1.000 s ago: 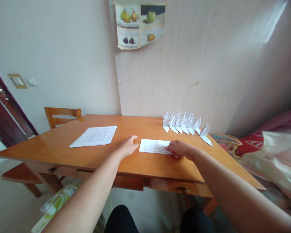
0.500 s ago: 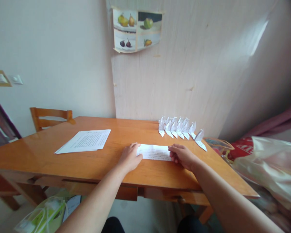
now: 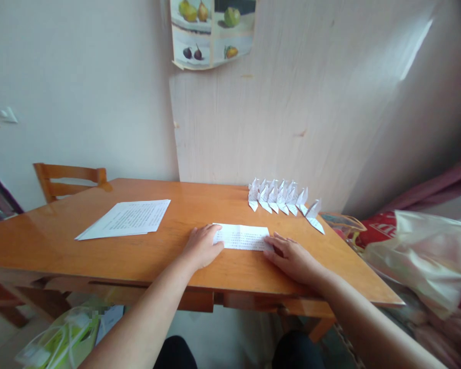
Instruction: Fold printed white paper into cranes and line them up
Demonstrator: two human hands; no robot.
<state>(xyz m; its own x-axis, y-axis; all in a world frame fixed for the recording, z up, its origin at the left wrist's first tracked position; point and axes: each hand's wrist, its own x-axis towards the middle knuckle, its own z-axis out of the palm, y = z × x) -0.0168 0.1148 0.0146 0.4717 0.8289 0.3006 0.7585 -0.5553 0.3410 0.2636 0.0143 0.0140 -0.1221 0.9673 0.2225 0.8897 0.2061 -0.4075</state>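
A printed sheet of paper folded into a narrow strip point(image 3: 241, 237) lies flat on the table in front of me, with a crease across its middle. My left hand point(image 3: 202, 247) grips its left end, fingers at the far corner and thumb at the near edge. At the right end, my right hand point(image 3: 292, 257) rests low with its fingers stretched and the thumb apart, the tips touching the paper's edge. Farther back to the right stand several folded paper figures with pointed tips point(image 3: 274, 197), grouped in rows. One such figure point(image 3: 315, 216) stands a little apart.
A stack of printed sheets point(image 3: 128, 219) lies on the left of the wooden table point(image 3: 200, 205). A chair point(image 3: 71, 177) stands beyond the left end. Bags point(image 3: 426, 256) crowd the right side. A clear bag with green contents point(image 3: 67, 338) is below the table at left.
My right hand has loosened from its pinch on the strip's right end, and its fingers now lie stretched out. The left hand keeps its place on the paper. The camera view has shifted slightly.
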